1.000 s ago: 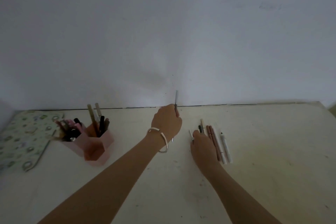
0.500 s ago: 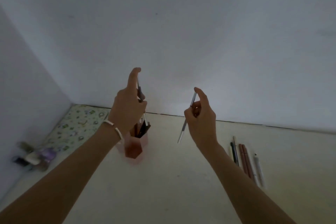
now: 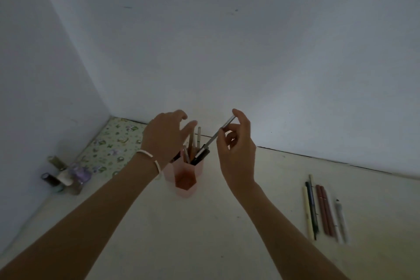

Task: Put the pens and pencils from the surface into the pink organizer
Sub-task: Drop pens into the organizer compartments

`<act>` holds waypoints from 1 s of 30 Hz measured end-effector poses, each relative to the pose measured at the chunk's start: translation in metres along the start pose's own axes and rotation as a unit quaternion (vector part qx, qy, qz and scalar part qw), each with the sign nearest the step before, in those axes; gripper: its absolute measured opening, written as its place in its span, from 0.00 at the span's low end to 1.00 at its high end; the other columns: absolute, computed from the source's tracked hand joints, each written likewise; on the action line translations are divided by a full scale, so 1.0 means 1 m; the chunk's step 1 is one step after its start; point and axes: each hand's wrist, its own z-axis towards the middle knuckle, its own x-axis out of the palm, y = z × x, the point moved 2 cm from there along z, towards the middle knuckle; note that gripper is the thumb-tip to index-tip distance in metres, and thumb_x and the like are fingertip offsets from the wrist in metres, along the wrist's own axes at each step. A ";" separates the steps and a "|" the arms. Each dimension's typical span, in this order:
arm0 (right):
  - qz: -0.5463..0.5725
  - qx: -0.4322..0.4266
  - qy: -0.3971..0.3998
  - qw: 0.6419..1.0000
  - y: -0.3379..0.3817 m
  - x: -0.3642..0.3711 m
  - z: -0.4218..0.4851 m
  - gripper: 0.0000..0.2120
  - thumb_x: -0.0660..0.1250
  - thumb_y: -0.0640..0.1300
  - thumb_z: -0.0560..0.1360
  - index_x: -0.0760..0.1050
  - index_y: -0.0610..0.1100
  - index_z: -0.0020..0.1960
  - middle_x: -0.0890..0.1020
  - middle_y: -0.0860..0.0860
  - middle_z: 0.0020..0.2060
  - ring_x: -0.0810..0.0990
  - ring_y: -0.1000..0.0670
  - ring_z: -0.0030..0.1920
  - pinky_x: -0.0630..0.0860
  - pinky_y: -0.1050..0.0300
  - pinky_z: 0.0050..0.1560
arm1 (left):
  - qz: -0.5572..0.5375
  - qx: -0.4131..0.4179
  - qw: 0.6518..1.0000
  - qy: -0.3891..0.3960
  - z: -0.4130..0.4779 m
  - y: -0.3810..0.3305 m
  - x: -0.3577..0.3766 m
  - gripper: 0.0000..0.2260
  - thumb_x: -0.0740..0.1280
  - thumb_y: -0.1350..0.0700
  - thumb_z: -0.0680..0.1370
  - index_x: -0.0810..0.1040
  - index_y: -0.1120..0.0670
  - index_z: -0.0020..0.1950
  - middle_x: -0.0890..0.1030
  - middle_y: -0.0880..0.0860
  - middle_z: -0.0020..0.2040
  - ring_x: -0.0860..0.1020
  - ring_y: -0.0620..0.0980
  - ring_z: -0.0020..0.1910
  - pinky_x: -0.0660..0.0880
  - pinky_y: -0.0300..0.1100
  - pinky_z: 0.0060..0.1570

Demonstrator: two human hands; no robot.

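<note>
Pink translucent plastic: the organizer [image 3: 185, 174] sits mid-table, hexagonal compartments, already stuffed with pens and pencils [image 3: 193, 145] standing at mixed tilts; which compartment each sits in can't be told, the light is too dim. Left hand [image 3: 164, 137] hovers over the organizer's 10 o'clock side, fingers spread and loose, holding nothing; it covers the left compartments and whatever is in them. White bracelet [image 3: 148, 158] on that wrist. Right hand [image 3: 237, 148] is at the organizer's 2 o'clock, thumb and fingertips pinching the upper end of a thin grey pen [image 3: 216, 136]. The pen slants down toward 8 o'clock, its lower tip among the dark pens at the organizer's rim; whether the tip is already inside or just above the rim is hard to make out. From the organizer toward 4 o'clock, well apart, a row of loose pens [image 3: 322, 209] lies on the cream table [image 3: 204, 234], side by side, pointing roughly 12 to 6: pale yellow, dark, two reddish-brown, white ones; motion blur smears the outer edges, so exact count is unclear. At 9 o'clock near the left wall, a cluster of small bottles [image 3: 66, 176], blurred, labels unreadable. Behind them a patterned green mat [image 3: 116, 143] runs to the wall corner, partly hidden by the left forearm. Both forearms cut off by the bottom edge.
</note>
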 end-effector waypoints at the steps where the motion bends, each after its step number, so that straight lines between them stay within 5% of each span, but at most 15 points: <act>1: -0.024 -0.011 0.019 0.999 -0.001 0.005 -0.001 0.24 0.65 0.42 0.78 0.60 0.57 0.69 0.79 0.58 0.42 0.78 0.55 0.35 0.77 0.65 0.38 | -0.020 -0.005 0.999 -0.033 0.000 0.001 -0.006 0.18 0.58 0.42 0.79 0.77 0.53 0.58 0.82 0.51 0.51 0.79 0.51 0.51 0.74 0.45 0.48; 4: -0.098 -0.049 0.069 0.992 -0.003 0.020 -0.006 0.22 0.65 0.42 0.78 0.63 0.54 0.69 0.81 0.55 0.45 0.77 0.56 0.37 0.77 0.63 0.40 | -0.065 -0.014 0.995 -0.068 0.001 -0.001 -0.022 0.13 0.60 0.48 0.80 0.77 0.53 0.58 0.83 0.50 0.51 0.80 0.49 0.50 0.76 0.45 0.49; 7: -0.184 -0.128 0.083 0.971 -0.008 0.027 -0.015 0.16 0.69 0.39 0.75 0.76 0.43 0.63 0.81 0.49 0.49 0.80 0.51 0.42 0.80 0.56 0.37 | -0.087 -0.012 0.994 -0.067 0.000 -0.011 -0.031 0.11 0.61 0.52 0.79 0.76 0.52 0.59 0.83 0.49 0.49 0.80 0.47 0.47 0.77 0.45 0.50; 14: -0.161 -0.068 -0.039 0.984 -0.026 -0.039 0.010 0.16 0.62 0.36 0.75 0.74 0.44 0.62 0.76 0.50 0.52 0.72 0.60 0.40 0.71 0.71 0.36 | -0.129 0.064 0.984 -0.100 -0.006 -0.097 -0.010 0.08 0.64 0.56 0.77 0.76 0.52 0.56 0.80 0.47 0.44 0.78 0.45 0.40 0.75 0.36 0.42; 19: -0.167 0.039 -0.154 0.973 -0.054 -0.138 0.026 0.17 0.61 0.31 0.74 0.75 0.44 0.60 0.77 0.51 0.50 0.74 0.60 0.40 0.70 0.71 0.39 | -0.135 0.029 0.982 0.127 -0.030 -0.187 0.079 0.04 0.64 0.55 0.75 0.77 0.52 0.47 0.81 0.49 0.43 0.79 0.49 0.42 0.78 0.44 0.45; 23: -0.158 0.117 -0.211 0.958 -0.082 -0.198 0.006 0.18 0.60 0.31 0.73 0.75 0.49 0.56 0.77 0.54 0.48 0.74 0.61 0.39 0.69 0.67 0.38 | -0.124 -0.028 0.940 0.317 -0.078 -0.233 0.165 0.12 0.64 0.50 0.74 0.79 0.56 0.50 0.83 0.54 0.48 0.81 0.54 0.47 0.79 0.46 0.49; 30: -0.192 0.140 -0.224 0.945 -0.114 -0.243 -0.035 0.17 0.59 0.32 0.72 0.75 0.51 0.52 0.76 0.58 0.47 0.74 0.60 0.39 0.69 0.69 0.36 | -0.078 -0.063 0.930 0.353 -0.107 -0.245 0.222 0.20 0.69 0.39 0.73 0.75 0.54 0.53 0.80 0.53 0.51 0.80 0.54 0.50 0.73 0.43 0.43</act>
